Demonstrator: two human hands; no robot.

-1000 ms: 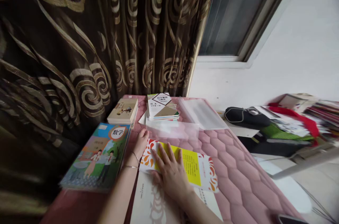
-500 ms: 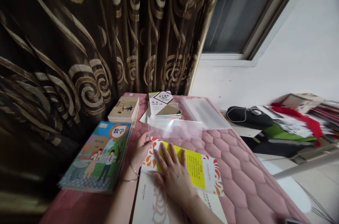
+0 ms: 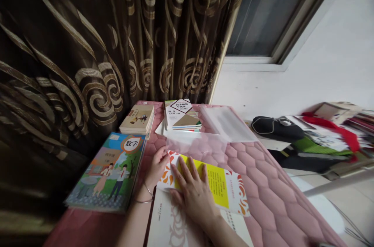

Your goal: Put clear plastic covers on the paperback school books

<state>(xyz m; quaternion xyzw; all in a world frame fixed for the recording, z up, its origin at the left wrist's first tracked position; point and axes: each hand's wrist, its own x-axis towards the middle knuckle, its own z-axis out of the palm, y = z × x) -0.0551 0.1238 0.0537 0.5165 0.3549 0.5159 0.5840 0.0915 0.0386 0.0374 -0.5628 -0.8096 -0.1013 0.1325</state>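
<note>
A yellow and white book [image 3: 222, 188] with orange leaf marks lies in front of me on the pink quilted table cover [image 3: 263, 192]. My right hand [image 3: 194, 192] rests flat on its left part, fingers spread. At the book's left edge my left hand [image 3: 156, 165], a bracelet on the wrist, touches the cover with curled fingers. A clear plastic sleeve [image 3: 195, 143] lies over the book's far end. Under the book a white sheet or cover [image 3: 172, 225] with a pale pattern shows.
A colourful textbook [image 3: 112, 171] lies at left, a beige book stack [image 3: 137, 118] behind it. Farther back sit a white-green book stack [image 3: 181, 114] and more clear sleeves [image 3: 228, 122]. A dark patterned curtain [image 3: 102, 44] hangs behind. Cluttered black bag [image 3: 277, 128] and papers at right.
My view has shifted slightly. My left hand has slid a little along the book's left edge; the right hand stays flat on the cover.
</note>
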